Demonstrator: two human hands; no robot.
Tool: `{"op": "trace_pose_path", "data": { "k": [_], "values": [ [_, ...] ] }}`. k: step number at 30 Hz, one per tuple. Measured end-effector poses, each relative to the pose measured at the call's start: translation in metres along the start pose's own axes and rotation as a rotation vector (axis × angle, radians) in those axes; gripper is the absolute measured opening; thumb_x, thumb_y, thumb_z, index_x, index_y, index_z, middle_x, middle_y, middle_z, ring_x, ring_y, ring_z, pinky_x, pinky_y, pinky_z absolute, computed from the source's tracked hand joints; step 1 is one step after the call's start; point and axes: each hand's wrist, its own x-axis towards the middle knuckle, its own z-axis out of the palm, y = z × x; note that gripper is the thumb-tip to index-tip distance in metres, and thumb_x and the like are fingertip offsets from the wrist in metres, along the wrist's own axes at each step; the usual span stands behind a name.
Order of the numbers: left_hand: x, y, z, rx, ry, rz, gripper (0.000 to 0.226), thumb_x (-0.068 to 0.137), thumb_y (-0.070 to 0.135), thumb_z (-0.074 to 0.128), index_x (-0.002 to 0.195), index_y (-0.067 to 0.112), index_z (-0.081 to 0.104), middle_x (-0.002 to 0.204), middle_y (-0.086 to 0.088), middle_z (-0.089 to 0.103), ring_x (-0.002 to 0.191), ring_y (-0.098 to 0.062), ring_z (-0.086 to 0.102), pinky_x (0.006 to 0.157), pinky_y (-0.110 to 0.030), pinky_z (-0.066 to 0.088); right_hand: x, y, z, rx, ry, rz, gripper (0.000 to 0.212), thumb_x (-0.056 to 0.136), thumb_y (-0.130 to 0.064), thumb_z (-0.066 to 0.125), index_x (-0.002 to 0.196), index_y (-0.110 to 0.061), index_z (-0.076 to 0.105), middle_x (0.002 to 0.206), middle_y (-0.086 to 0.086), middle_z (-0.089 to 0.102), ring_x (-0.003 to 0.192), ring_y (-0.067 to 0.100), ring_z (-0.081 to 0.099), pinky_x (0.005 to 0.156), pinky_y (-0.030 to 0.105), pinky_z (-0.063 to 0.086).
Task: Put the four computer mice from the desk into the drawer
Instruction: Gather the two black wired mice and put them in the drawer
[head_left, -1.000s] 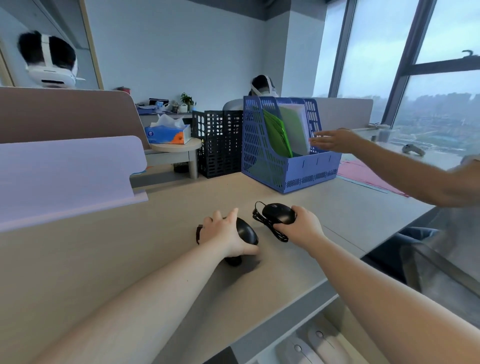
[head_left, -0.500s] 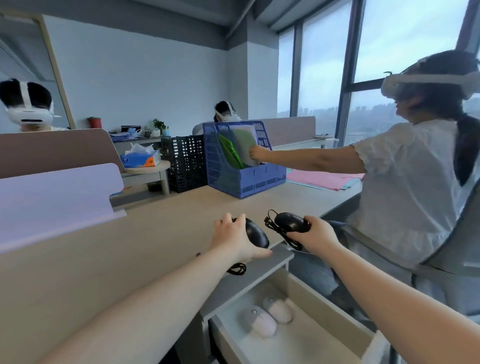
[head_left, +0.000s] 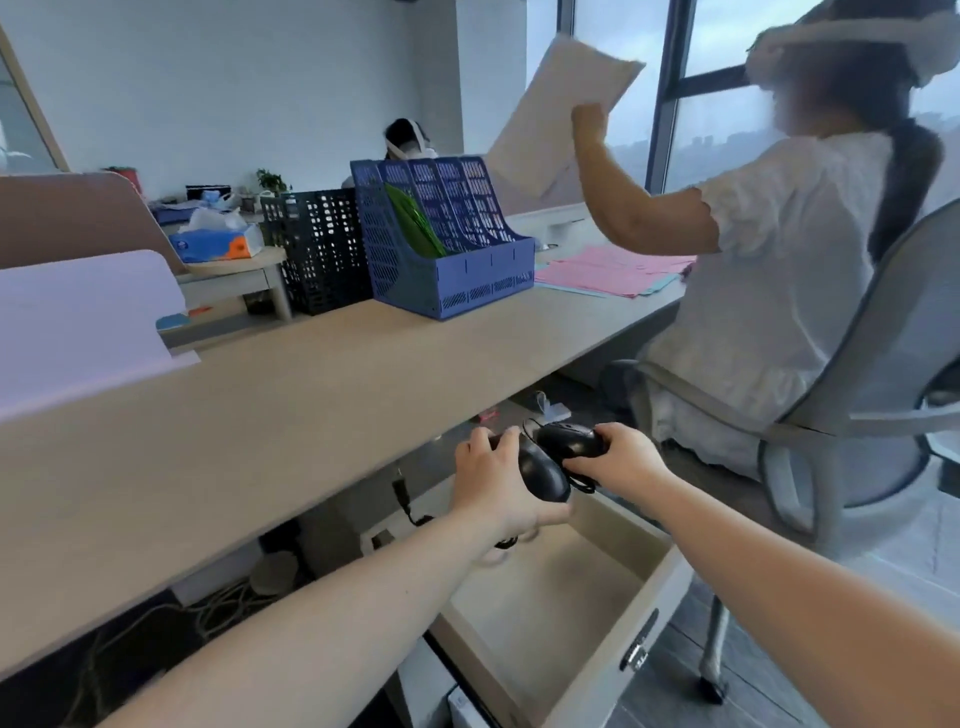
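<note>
Two black mice are in my grasp, one per hand, held off the desk's (head_left: 260, 415) front edge and above the back end of the open drawer (head_left: 561, 597). My left hand (head_left: 493, 483) is wrapped around the nearer mouse (head_left: 543, 470), its cable dangling below. My right hand (head_left: 621, 460) pinches the farther mouse (head_left: 569, 440), which touches the first.
</note>
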Motion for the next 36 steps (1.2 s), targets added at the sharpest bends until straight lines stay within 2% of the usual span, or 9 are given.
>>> {"op": "trace_pose_path", "data": {
  "k": [4, 8, 13, 16, 18, 21, 25, 27, 36],
  "values": [
    [-0.006, -0.015, 0.038, -0.066, -0.049, -0.040, 0.102, 0.056, 0.060, 0.074, 0.139, 0.023, 0.029, 0.135, -0.004, 0.030, 0.128, -0.025, 0.023, 0.102, -0.034, 0.033, -0.004, 0.022, 0.018, -0.032, -0.046, 0.017, 0.030, 0.070, -0.031, 0.075, 0.088, -0.010, 0.066, 0.085, 0.005, 0.069, 0.081, 0.023, 0.063, 0.067, 0.032, 0.046],
    [-0.012, -0.027, 0.072, -0.055, -0.119, -0.073, 0.105, 0.049, 0.064, 0.073, 0.138, 0.028, 0.029, 0.135, -0.001, 0.031, 0.127, -0.026, 0.027, 0.104, -0.039, 0.036, -0.004, 0.042, 0.036, -0.074, -0.109, 0.045, 0.032, 0.070, -0.030, 0.075, 0.090, -0.007, 0.067, 0.085, 0.005, 0.068, 0.080, 0.023, 0.061, 0.067, 0.029, 0.044],
    [-0.013, -0.046, 0.106, -0.020, -0.203, -0.138, 0.106, 0.050, 0.057, 0.073, 0.139, 0.025, 0.026, 0.141, -0.006, 0.025, 0.134, -0.029, 0.016, 0.108, -0.039, 0.034, 0.001, 0.060, 0.061, -0.145, -0.219, 0.095, 0.045, 0.066, -0.036, 0.078, 0.099, -0.009, 0.065, 0.093, 0.006, 0.068, 0.089, 0.025, 0.064, 0.076, 0.035, 0.054],
    [-0.013, -0.058, 0.122, 0.027, -0.294, -0.158, 0.109, 0.053, 0.057, 0.077, 0.141, 0.023, 0.023, 0.142, -0.007, 0.024, 0.133, -0.030, 0.017, 0.108, -0.039, 0.033, 0.002, 0.069, 0.074, -0.245, -0.288, 0.104, 0.051, 0.068, -0.038, 0.076, 0.103, -0.006, 0.060, 0.092, 0.007, 0.062, 0.085, 0.023, 0.058, 0.068, 0.033, 0.049],
    [-0.014, -0.062, 0.130, 0.070, -0.349, -0.166, 0.108, 0.053, 0.056, 0.078, 0.141, 0.021, 0.025, 0.138, -0.007, 0.028, 0.130, -0.030, 0.022, 0.106, -0.040, 0.036, 0.004, 0.071, 0.081, -0.311, -0.339, 0.111, 0.056, 0.072, -0.039, 0.074, 0.112, -0.003, 0.057, 0.103, 0.012, 0.063, 0.091, 0.025, 0.057, 0.069, 0.031, 0.044],
    [-0.012, -0.063, 0.140, 0.102, -0.361, -0.153, 0.101, 0.050, 0.054, 0.077, 0.134, 0.021, 0.033, 0.130, -0.007, 0.033, 0.125, -0.031, 0.028, 0.103, -0.044, 0.040, 0.007, 0.074, 0.092, -0.385, -0.409, 0.104, 0.059, 0.075, -0.038, 0.072, 0.118, 0.000, 0.056, 0.117, 0.014, 0.064, 0.107, 0.030, 0.061, 0.080, 0.033, 0.049],
    [-0.006, -0.065, 0.150, 0.138, -0.408, -0.162, 0.116, 0.045, 0.057, 0.080, 0.140, 0.019, 0.025, 0.133, -0.009, 0.032, 0.126, -0.032, 0.028, 0.105, -0.044, 0.038, 0.010, 0.077, 0.103, -0.451, -0.483, 0.102, 0.063, 0.077, -0.037, 0.071, 0.124, 0.001, 0.051, 0.126, 0.016, 0.060, 0.115, 0.030, 0.057, 0.088, 0.032, 0.048],
    [-0.004, -0.067, 0.152, 0.157, -0.447, -0.169, 0.114, 0.042, 0.058, 0.083, 0.135, 0.019, 0.032, 0.132, -0.009, 0.032, 0.125, -0.032, 0.031, 0.103, -0.045, 0.038, 0.012, 0.077, 0.105, -0.477, -0.508, 0.094, 0.069, 0.077, -0.039, 0.072, 0.127, 0.001, 0.047, 0.128, 0.015, 0.058, 0.117, 0.030, 0.056, 0.090, 0.033, 0.047],
    [-0.001, -0.071, 0.156, 0.172, -0.419, -0.152, 0.108, 0.042, 0.061, 0.083, 0.129, 0.014, 0.037, 0.129, -0.009, 0.037, 0.119, -0.030, 0.040, 0.099, -0.043, 0.040, 0.017, 0.084, 0.115, -0.553, -0.526, 0.031, 0.074, 0.069, -0.043, 0.079, 0.122, -0.003, 0.048, 0.124, 0.015, 0.058, 0.113, 0.032, 0.056, 0.085, 0.034, 0.047]
  ]
}}
